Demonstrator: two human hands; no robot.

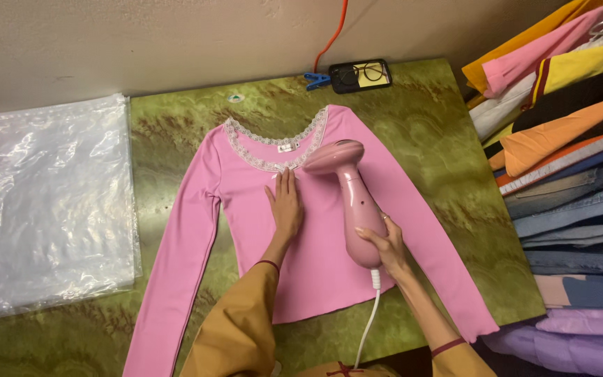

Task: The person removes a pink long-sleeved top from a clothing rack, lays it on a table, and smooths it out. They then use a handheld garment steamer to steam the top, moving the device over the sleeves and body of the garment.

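Observation:
A pink long-sleeved top (319, 262) with a white lace neckline lies flat, front up, on a green marbled table (176, 126). My left hand (285, 206) rests flat on its chest, fingers together and pointing at the neckline. My right hand (384, 244) grips the lower handle of a pink handheld garment steamer (350, 192). The steamer's head sits over the top just below the lace, right of my left hand. Its white cord (369, 321) runs down toward me.
A stack of clear plastic bags (47, 202) lies at the left. Folded clothes in many colours (574, 174) are piled at the right. At the table's far edge sit a black power strip (361, 75), a blue clip (315, 80) and an orange cable (336, 31).

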